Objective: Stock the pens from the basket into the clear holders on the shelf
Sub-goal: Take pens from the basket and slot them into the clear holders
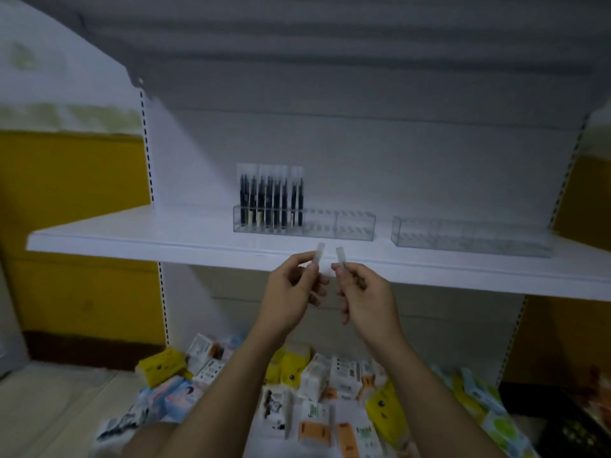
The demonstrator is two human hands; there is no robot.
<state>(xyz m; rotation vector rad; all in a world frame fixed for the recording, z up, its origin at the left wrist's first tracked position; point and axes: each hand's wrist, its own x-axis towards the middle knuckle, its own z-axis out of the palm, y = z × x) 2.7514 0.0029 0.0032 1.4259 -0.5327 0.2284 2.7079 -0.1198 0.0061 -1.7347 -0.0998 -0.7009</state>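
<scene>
Gripping a pen [318, 255] in left hand [292, 290], another pen [341, 255] in right hand [368, 294], frame centre, dark pens [271, 200] in holder [352, 223].

A heap of small boxes and packets [330, 385] fills the bottom centre of the frame, lying loose and overlapping. Among them are yellow packets [162, 366] at the heap's left edge, white boxes with orange labels [310, 431] lower down, and pale green-patterned packets [502, 428] toward the lower right. A yellow wall [72, 226] fills the left side, with a dark band [92, 345] along its base above a pale floor [49, 408]. Slotted uprights [147, 150] run up both sides of the white back panel.
</scene>
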